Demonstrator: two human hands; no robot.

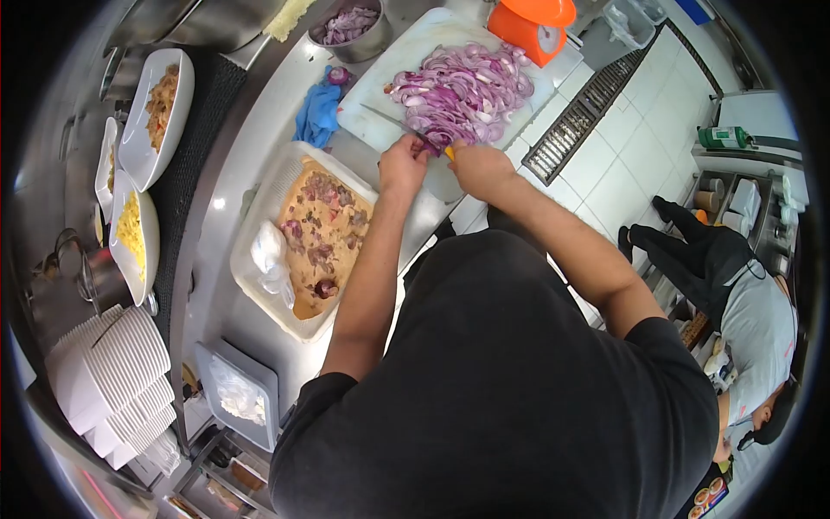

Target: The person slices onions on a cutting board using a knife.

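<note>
My right hand is closed around the yellow handle of a knife. Its blade points left over a white cutting board. Close beside it, my left hand has its fingers pinched on a piece of red onion at the board's near edge. A big heap of sliced red onion covers much of the board just beyond both hands. Left of the board lie a crumpled blue cloth and a small red onion piece.
A white tub holds brownish liquid, onion skins and a plastic bag. Behind the board stand a metal pot of cut onion and an orange scale. Serving dishes and stacked white plates line the left. Another person is at right.
</note>
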